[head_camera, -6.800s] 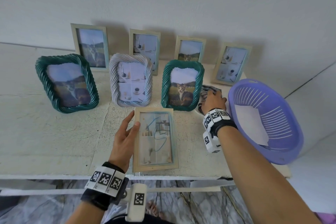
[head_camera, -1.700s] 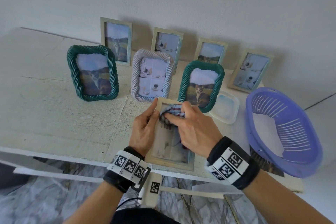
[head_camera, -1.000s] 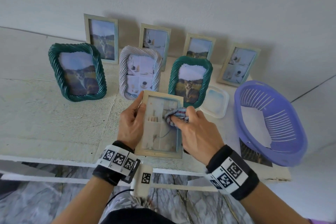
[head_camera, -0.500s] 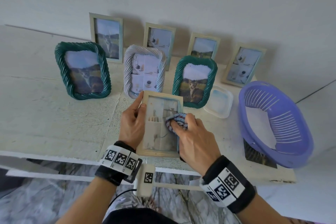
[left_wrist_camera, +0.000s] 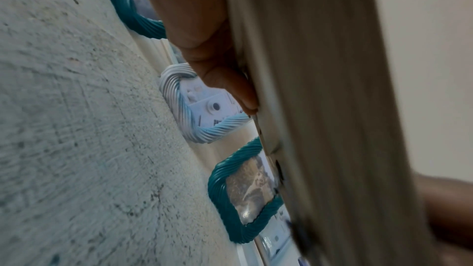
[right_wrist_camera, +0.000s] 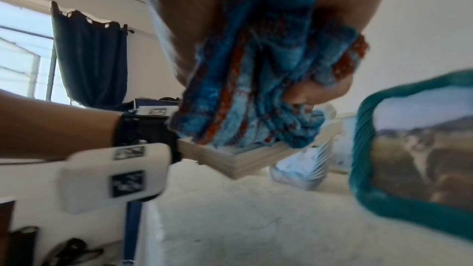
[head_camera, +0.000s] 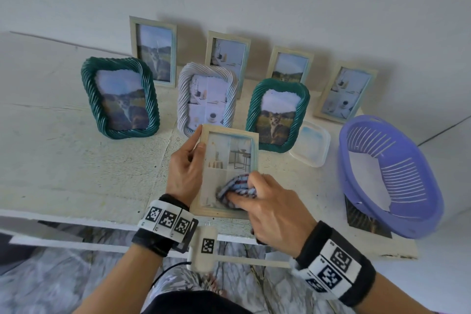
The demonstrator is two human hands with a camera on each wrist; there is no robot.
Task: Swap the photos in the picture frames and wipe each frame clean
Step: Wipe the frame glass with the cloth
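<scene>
A pale wooden frame (head_camera: 230, 135) with an interior photo is held tilted above the table's near edge. My left hand (head_camera: 187, 168) grips its left side, thumb on the front; in the left wrist view the frame edge (left_wrist_camera: 320, 108) fills the right half beside my fingers (left_wrist_camera: 217, 72). My right hand (head_camera: 265, 201) clutches a bunched blue and red striped cloth (head_camera: 235, 187) and presses it on the lower part of the glass. The right wrist view shows the cloth (right_wrist_camera: 256, 88) resting on the frame (right_wrist_camera: 243, 159).
Several framed photos stand behind: two green rope frames (head_camera: 119, 99) (head_camera: 277, 112), a white rope frame (head_camera: 206, 99), and plain wooden ones along the wall (head_camera: 154, 51). A clear plastic lid (head_camera: 311, 145) and a purple basket (head_camera: 390, 173) lie to the right, a photo (head_camera: 364, 219) under the basket.
My right hand has slid the cloth down the glass from the frame's upper part to its lower part. The left hand keeps its hold on the frame.
</scene>
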